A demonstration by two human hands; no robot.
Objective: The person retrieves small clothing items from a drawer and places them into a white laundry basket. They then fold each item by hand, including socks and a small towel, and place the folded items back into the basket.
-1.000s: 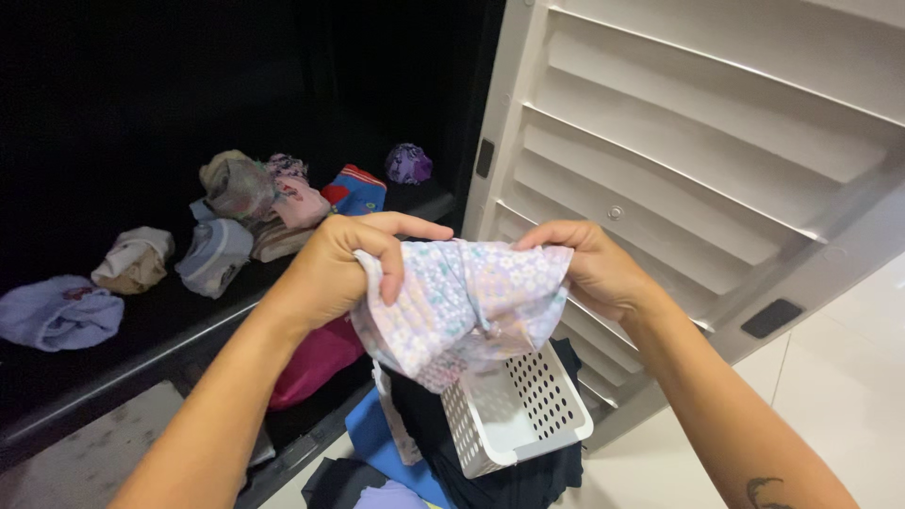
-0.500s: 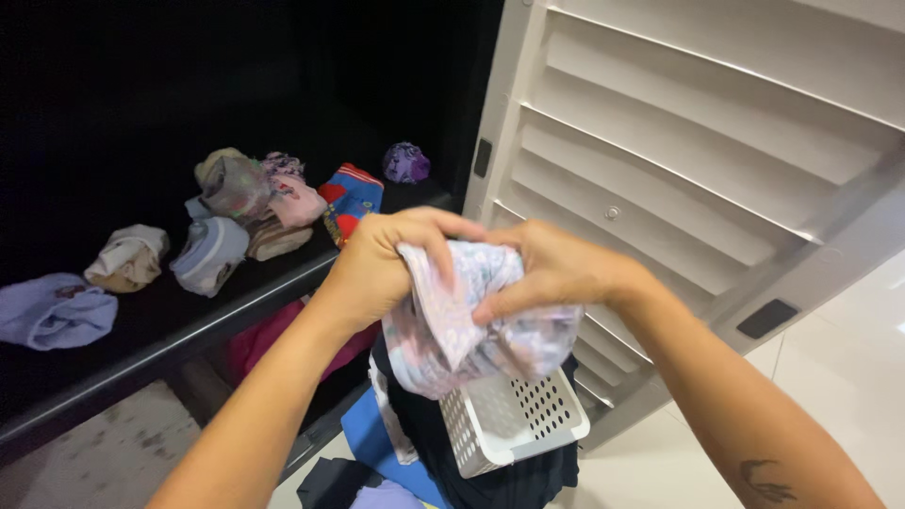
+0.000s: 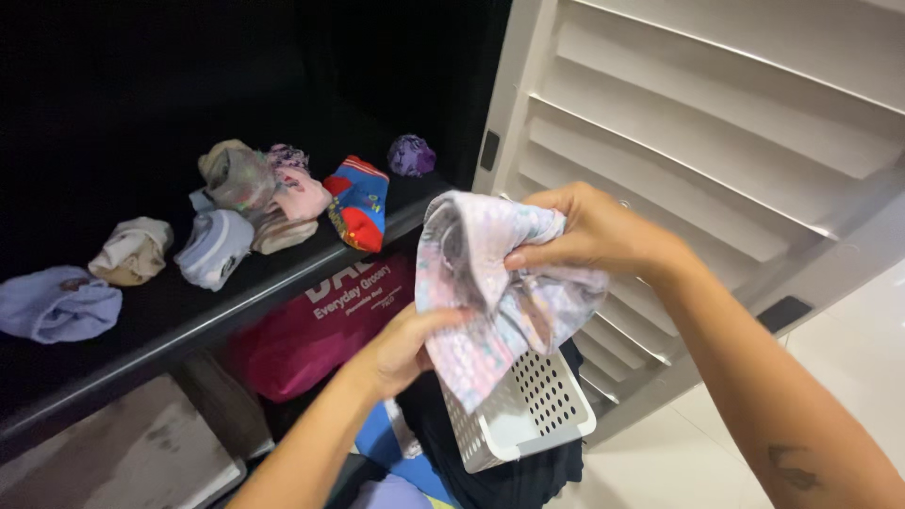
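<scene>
Louvered door [image 3: 716,123]: the biggest thing in view, pale and slatted, swung open to the right of the dark shelf, which leaves the cabinet's inside reachable.
Dark shelf [image 3: 236,297]: the landmark here; a black ledge running from lower left up toward the door's hinge side, its back lost in shadow.
Magenta bag [image 3: 311,325]: tucked directly under the shelf's front edge, lying on its side with pale print on it, as if stowed out of the way.
Dark clothes pile [image 3: 514,476]: below and to the right of the shelf, on the pale floor; it props up the basket.
White perforated basket [image 3: 523,415]: rests tilted on that pile, below the shelf and under the hands, its open side turned up toward them.
Floral cloth [image 3: 490,302]: the thing in hand, a pale lilac patterned piece held in the air in front of the shelf's right end and just above the basket, bunched and part folded rather than spread.
Right hand [image 3: 589,231]: closed on the cloth's upper edge, thumb and fingers pinching a gathered fold so the rest hangs down.
Left hand [image 3: 405,349]: lower, beneath the shelf's edge, fingers curled under the hanging part and gripping it from below, steadying the fold.
Rolled small garments [image 3: 236,203]: balled bundles set in a loose row along the shelf top, each apart from the next.
Red and blue sock [image 3: 360,203]: hangs over the shelf's front edge.
Purple bundle [image 3: 411,155]: alone at the shelf's far right, near the door.
</scene>
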